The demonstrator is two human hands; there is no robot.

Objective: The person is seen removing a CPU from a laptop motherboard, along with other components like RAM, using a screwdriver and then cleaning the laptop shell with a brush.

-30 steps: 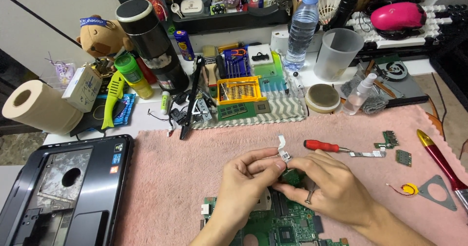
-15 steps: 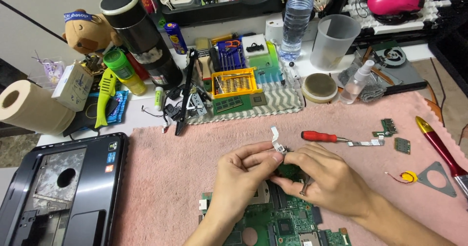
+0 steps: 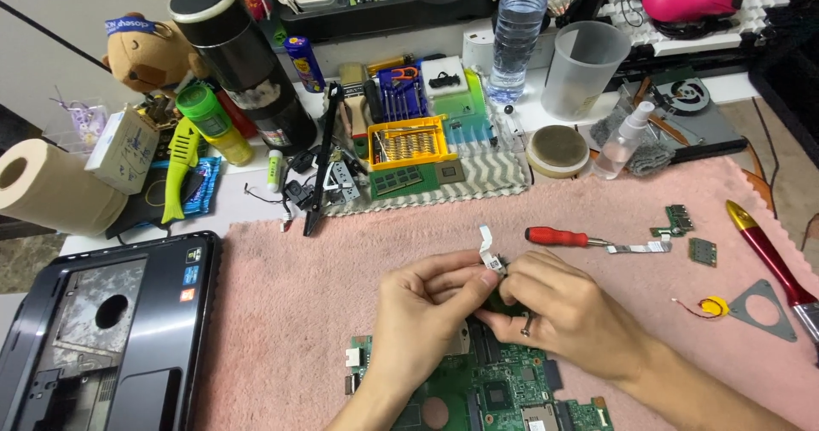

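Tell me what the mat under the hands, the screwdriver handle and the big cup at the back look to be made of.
Mat: pink cloth, likely microfibre or terry; fuzzy matte nap, scalloped edge.
Screwdriver handle: probably hard plastic; smooth glossy red, with a bare metal shaft.
Cup: frosted translucent plastic, by its cloudy, see-through wall.
Both hands, left and right, pinch a small part with a white ribbon cable, seemingly thin flexible film.

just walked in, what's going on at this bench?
A person has both hands together over a green circuit board lying on a pink towel. The left hand and right hand pinch a small part with a white ribbon cable sticking up. A red screwdriver lies just beyond; a laptop shell sits at left.
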